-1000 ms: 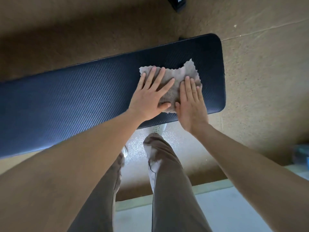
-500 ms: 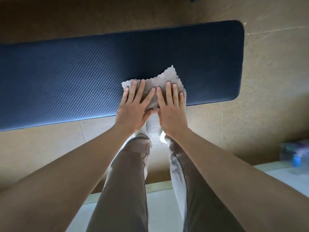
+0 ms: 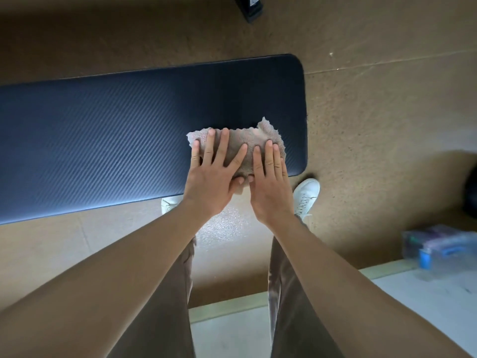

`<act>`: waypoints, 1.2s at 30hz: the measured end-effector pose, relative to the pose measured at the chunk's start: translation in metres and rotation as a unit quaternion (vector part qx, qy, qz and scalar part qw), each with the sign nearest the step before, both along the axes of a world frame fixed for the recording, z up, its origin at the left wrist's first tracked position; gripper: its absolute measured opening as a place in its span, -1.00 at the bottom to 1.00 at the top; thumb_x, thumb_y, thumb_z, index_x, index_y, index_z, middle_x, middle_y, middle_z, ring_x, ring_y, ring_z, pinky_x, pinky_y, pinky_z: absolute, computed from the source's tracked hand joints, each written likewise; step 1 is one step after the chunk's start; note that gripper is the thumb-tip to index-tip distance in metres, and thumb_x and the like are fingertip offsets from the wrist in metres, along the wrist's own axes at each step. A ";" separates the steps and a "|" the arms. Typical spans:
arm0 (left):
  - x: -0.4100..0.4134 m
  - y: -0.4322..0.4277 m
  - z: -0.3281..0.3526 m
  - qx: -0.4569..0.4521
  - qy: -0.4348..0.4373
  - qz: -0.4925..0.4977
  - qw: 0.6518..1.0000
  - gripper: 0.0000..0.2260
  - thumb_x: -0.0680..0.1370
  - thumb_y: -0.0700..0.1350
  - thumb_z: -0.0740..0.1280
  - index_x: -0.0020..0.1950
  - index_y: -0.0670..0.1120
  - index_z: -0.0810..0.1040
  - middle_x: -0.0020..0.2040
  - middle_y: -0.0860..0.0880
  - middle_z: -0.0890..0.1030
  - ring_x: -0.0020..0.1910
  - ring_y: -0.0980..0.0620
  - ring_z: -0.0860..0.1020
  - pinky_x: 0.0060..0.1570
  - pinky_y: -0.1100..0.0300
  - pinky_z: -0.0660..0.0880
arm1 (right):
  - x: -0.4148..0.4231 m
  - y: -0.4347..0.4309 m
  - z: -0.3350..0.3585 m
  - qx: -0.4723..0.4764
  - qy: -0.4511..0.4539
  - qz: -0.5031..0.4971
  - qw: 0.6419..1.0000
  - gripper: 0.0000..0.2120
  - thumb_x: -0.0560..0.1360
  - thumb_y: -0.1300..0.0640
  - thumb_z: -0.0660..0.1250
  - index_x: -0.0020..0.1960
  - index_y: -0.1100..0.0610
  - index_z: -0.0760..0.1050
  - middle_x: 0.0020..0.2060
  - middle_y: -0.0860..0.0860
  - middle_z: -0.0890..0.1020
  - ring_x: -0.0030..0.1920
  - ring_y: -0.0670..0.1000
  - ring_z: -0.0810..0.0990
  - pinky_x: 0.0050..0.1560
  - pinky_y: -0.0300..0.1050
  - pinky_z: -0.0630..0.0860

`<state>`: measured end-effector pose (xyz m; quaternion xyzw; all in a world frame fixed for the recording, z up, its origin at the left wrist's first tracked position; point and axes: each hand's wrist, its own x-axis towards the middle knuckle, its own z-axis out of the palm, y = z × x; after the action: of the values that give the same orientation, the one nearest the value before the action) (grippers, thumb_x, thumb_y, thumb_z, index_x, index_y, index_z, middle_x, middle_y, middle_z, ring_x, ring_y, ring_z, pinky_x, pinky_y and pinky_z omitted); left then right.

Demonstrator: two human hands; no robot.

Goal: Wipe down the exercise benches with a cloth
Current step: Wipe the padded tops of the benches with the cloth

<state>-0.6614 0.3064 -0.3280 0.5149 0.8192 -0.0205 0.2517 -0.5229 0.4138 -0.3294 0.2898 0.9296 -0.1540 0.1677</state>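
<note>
Left hand and right hand lie flat and open, fingers spread, pressing a grey cloth onto the dark blue bench pad near its right end.

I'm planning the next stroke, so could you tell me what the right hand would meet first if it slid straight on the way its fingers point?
The right hand points across the bench. Ahead lies only the rest of the cloth, then bare dark padding to the far edge. The way looks free.
</note>
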 end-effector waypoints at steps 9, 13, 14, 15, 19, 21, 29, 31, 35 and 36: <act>0.016 0.126 0.002 -0.068 0.035 0.043 0.996 -0.34 0.68 0.24 -0.01 0.67 0.08 -0.26 0.65 -0.22 -0.26 0.62 -0.37 -0.19 0.54 -0.40 0.01 | -0.009 0.122 -0.008 -0.103 0.053 -0.024 0.993 -0.32 0.68 0.02 0.10 0.65 0.28 -0.09 0.64 0.28 -0.14 0.65 0.24 -0.15 0.62 0.16 0.12; 0.007 0.164 0.007 -0.102 0.024 0.091 0.990 -0.36 0.70 0.17 0.03 0.67 0.10 -0.26 0.65 -0.20 -0.28 0.62 -0.38 -0.21 0.52 -0.41 0.05 | -0.039 0.163 -0.003 -0.240 0.065 -0.045 0.968 -0.18 0.62 0.12 0.30 0.65 0.29 -0.15 0.61 0.34 -0.21 0.64 0.29 -0.09 0.55 0.06 0.22; 0.004 0.170 0.007 -0.108 0.020 0.100 0.989 -0.36 0.71 0.16 0.04 0.67 0.10 -0.26 0.65 -0.20 -0.29 0.62 -0.38 -0.21 0.52 -0.41 0.05 | -0.044 0.171 -0.004 -0.257 0.061 -0.039 0.964 -0.15 0.61 0.13 0.34 0.64 0.29 -0.16 0.61 0.36 -0.21 0.64 0.30 -0.06 0.54 0.06 0.23; 0.001 0.176 0.008 -0.115 0.022 0.104 0.988 -0.36 0.71 0.17 0.04 0.66 0.11 -0.27 0.66 -0.19 -0.28 0.62 -0.38 -0.21 0.52 -0.41 0.06 | -0.047 0.180 -0.006 -0.271 0.062 -0.028 0.960 -0.12 0.59 0.13 0.38 0.64 0.29 -0.16 0.60 0.37 -0.19 0.63 0.32 -0.04 0.53 0.08 0.24; -0.005 0.187 0.013 -0.137 0.017 0.110 0.984 -0.35 0.71 0.19 0.03 0.66 0.10 -0.29 0.66 -0.20 -0.27 0.62 -0.38 -0.21 0.52 -0.42 0.07 | -0.055 0.201 -0.010 -0.289 0.056 0.024 0.955 -0.08 0.60 0.12 0.39 0.65 0.25 -0.22 0.61 0.35 -0.22 0.64 0.29 -0.04 0.55 0.03 0.17; -0.007 0.194 0.014 -0.143 0.014 0.116 0.983 -0.34 0.71 0.19 0.03 0.66 0.09 -0.30 0.66 -0.21 -0.28 0.61 -0.39 -0.22 0.52 -0.42 0.05 | -0.060 0.212 -0.009 -0.294 0.047 0.038 0.954 -0.10 0.62 0.15 0.35 0.65 0.21 -0.27 0.62 0.29 -0.26 0.65 0.23 -0.03 0.54 -0.04 0.17; -0.018 0.219 0.014 -0.153 0.016 0.174 0.973 -0.40 0.73 0.16 -0.04 0.64 0.09 -0.32 0.66 -0.14 -0.31 0.62 -0.35 -0.23 0.53 -0.41 0.01 | -0.109 0.254 -0.001 -0.313 0.023 0.060 0.948 -0.21 0.64 0.20 0.32 0.68 0.13 -0.12 0.68 0.05 -0.05 0.59 0.14 0.24 0.50 -0.06 0.25; -0.022 0.224 0.014 -0.144 0.008 0.189 0.971 -0.43 0.73 0.12 -0.05 0.66 0.08 -0.24 0.68 -0.12 -0.24 0.63 -0.34 -0.17 0.53 -0.42 0.01 | -0.124 0.268 -0.003 -0.319 0.006 0.077 0.945 -0.29 0.62 0.15 0.36 0.66 0.13 0.09 0.63 0.10 0.21 0.56 0.14 0.31 0.52 -0.01 0.26; -0.036 0.228 0.018 -0.090 -0.047 0.254 0.962 -0.50 0.75 -0.04 0.05 0.69 -0.05 0.05 0.69 -0.04 0.04 0.65 -0.24 -0.04 0.50 -0.33 0.23 | -0.155 0.293 0.000 -0.295 -0.021 0.159 0.942 -0.63 0.54 0.02 0.46 0.28 0.14 0.54 0.16 0.13 0.67 0.18 0.19 0.62 0.17 0.03 0.52; -0.040 0.229 0.020 -0.080 -0.056 0.276 0.956 -0.52 0.75 -0.06 0.07 0.67 -0.07 0.12 0.68 -0.02 0.11 0.66 -0.19 0.00 0.51 -0.28 0.26 | -0.161 0.297 0.001 -0.295 -0.028 0.175 0.939 -0.69 0.52 0.01 0.48 0.16 0.17 0.58 0.06 0.12 0.69 0.09 0.18 0.64 0.07 0.00 0.52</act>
<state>-0.7014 0.5356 -0.3076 0.2477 0.9096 0.0131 0.3333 -0.6839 0.7105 -0.3282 0.0647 0.8734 -0.3814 0.2958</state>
